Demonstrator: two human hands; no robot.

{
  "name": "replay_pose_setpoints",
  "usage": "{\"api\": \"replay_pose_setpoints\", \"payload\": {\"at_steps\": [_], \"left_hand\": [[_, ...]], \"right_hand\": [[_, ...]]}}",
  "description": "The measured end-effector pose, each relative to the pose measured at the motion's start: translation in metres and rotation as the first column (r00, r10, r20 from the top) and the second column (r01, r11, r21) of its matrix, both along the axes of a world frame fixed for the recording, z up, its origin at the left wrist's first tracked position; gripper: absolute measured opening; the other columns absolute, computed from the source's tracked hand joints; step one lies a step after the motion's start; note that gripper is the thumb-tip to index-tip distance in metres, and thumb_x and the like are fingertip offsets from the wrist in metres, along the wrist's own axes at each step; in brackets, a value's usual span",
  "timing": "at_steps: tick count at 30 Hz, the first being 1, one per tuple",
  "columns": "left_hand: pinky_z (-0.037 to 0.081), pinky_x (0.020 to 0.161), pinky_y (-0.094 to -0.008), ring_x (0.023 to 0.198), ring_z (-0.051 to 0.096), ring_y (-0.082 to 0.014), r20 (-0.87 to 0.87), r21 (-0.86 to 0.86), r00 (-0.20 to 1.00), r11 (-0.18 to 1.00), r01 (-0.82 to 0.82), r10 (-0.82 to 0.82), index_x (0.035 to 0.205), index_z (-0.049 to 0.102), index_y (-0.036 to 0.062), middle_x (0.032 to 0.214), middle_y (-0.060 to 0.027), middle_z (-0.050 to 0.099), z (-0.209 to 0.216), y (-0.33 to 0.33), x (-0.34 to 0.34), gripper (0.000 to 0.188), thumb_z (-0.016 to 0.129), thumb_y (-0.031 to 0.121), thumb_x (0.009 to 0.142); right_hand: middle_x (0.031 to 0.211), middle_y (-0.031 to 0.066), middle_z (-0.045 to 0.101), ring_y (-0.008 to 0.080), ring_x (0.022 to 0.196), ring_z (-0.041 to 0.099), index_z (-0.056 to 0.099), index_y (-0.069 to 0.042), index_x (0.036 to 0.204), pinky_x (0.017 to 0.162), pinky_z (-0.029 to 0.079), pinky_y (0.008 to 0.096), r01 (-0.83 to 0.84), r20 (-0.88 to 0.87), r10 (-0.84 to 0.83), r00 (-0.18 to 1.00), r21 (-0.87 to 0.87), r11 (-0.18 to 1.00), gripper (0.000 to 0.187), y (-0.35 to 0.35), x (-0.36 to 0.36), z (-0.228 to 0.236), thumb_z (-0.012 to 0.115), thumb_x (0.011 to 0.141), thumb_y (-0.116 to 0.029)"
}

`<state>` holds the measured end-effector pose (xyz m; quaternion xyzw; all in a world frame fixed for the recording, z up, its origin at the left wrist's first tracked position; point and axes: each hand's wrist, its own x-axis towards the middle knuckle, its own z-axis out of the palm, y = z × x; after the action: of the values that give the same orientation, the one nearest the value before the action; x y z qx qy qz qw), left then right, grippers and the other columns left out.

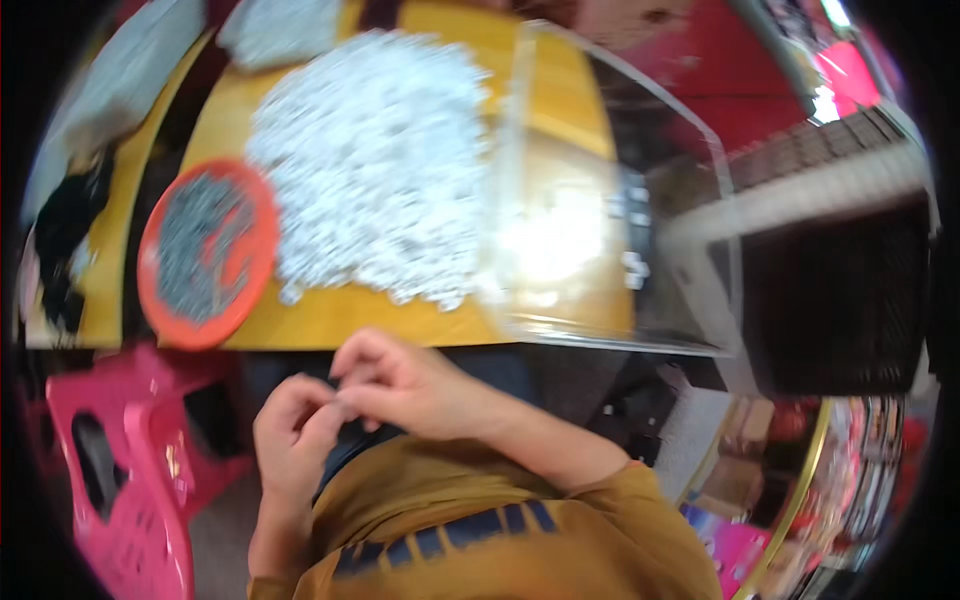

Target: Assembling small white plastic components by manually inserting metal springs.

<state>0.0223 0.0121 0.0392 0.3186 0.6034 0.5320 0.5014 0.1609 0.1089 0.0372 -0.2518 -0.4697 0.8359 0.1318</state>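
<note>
My left hand (296, 432) and my right hand (412, 388) meet in front of my lap, just off the near edge of the yellow table (310, 325). Both are closed, thumbs and fingertips pinched together and almost touching. Anything between them is too small and blurred to make out. Beyond my hands spreads a wide heap of small white pieces (370, 170). Left of the heap, a round orange-red dish (163, 318) holds many small grey pieces (195, 250), blurred in outline.
A clear plastic box (620, 342) stands at the table's right, with several white pieces (635, 268) inside. Further right is a dark crate (840, 300). Pale bags (280, 32) lie at the far left. A pink plastic chair (160, 480) is at my left.
</note>
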Motion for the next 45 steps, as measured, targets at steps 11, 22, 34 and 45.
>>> {"api": "replay_pose_setpoints", "payload": {"at_steps": [11,22,34,45], "left_hand": [[0.029,0.045,-0.0142,0.048,0.036,-0.0025,0.3,0.17,0.947,0.983,0.068,-0.117,0.079,0.046,0.0047,0.065,0.001,0.046,-0.01,-0.015,0.023,0.004,0.048,0.003,0.081],[0.029,0.045,-0.0137,0.05,0.038,-0.0007,0.018,0.284,0.998,0.957,0.054,-0.062,0.079,0.047,0.0058,0.065,0.0037,0.044,-0.001,-0.053,0.038,0.005,0.049,0.003,0.082],[0.039,0.054,-0.0168,0.058,0.047,-0.0051,-0.027,0.358,0.999,0.934,-0.007,0.018,0.079,0.048,0.0023,0.072,-0.0003,0.049,0.008,-0.096,0.042,0.006,0.049,-0.004,0.081],[0.04,0.057,-0.0174,0.064,0.05,-0.0062,0.225,0.395,0.973,0.918,-0.04,-0.054,0.104,0.051,-0.0021,0.084,-0.0036,0.053,0.029,-0.119,0.051,0.021,0.049,-0.003,0.083]], "right_hand": [[0.08,0.002,0.053,0.0077,0.068,0.05,0.048,-0.003,0.095,0.061,0.042,0.0196,0.256,-0.097,-0.255,0.962,-0.004,0.967,0.013,-0.054,0.029,0.01,0.053,0.086,-0.012],[0.074,0.0039,0.059,0.0091,0.062,0.052,0.059,-0.001,0.086,0.056,0.043,0.0198,0.237,0.002,-0.237,0.972,-0.023,0.971,0.014,-0.085,0.043,0.034,0.061,0.081,-0.014],[0.073,0.0021,0.058,0.0082,0.061,0.052,0.058,-0.005,0.083,0.056,0.042,0.0184,0.189,-0.074,-0.207,0.976,-0.197,0.962,0.012,-0.123,0.042,0.032,0.06,0.082,-0.016],[0.073,0.0066,0.059,0.0105,0.063,0.055,0.057,-0.001,0.087,0.055,0.044,0.0202,0.221,-0.113,-0.237,0.965,-0.137,0.966,0.011,-0.12,0.058,0.05,0.057,0.083,-0.011]]}}
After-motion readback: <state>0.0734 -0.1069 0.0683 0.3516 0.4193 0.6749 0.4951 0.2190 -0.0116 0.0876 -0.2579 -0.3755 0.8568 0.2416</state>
